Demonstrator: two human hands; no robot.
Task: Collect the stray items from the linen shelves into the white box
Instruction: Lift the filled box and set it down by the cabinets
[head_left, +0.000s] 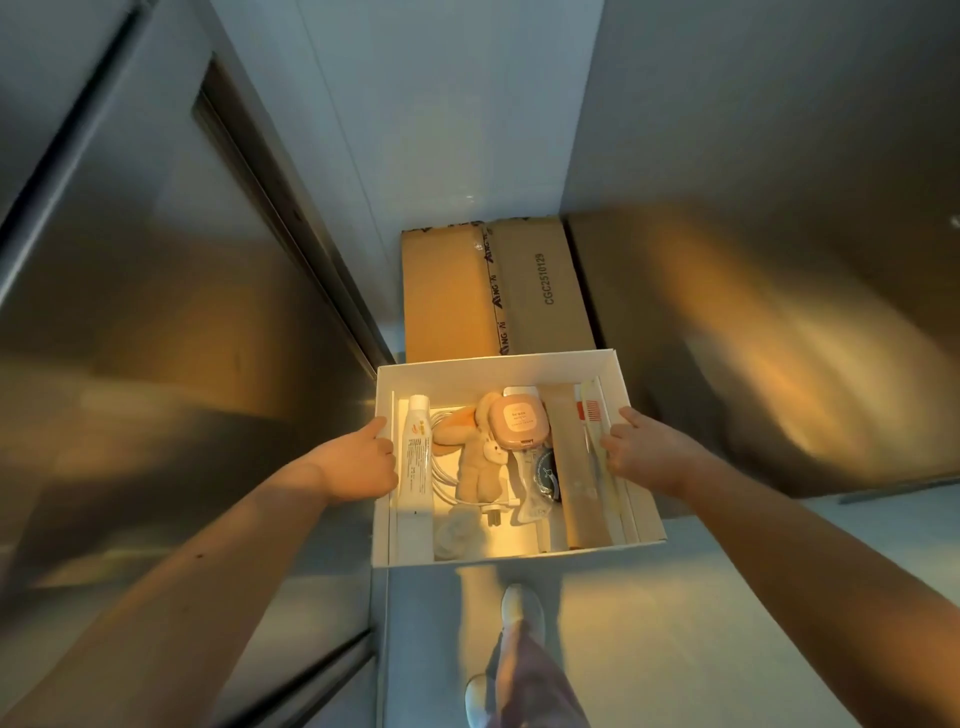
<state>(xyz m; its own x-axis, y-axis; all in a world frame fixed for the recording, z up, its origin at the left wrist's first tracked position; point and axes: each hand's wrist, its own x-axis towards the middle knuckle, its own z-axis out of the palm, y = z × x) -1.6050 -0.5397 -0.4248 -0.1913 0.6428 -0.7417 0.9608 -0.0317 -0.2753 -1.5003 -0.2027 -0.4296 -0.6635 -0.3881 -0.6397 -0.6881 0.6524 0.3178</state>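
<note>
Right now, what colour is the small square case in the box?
The case is pale pink; head view.

On the pale floor (649, 649) stand a taped cardboard box (493, 291) and the person's white shoes (522, 608).

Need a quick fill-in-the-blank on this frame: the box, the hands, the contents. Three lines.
1. Count of hands gripping the white box: ___, namely the left hand and right hand.
2. The square case in the box is coloured ___.
3. The white tube lies nearest the ___ hand.
Missing: two; pink; left.
</note>
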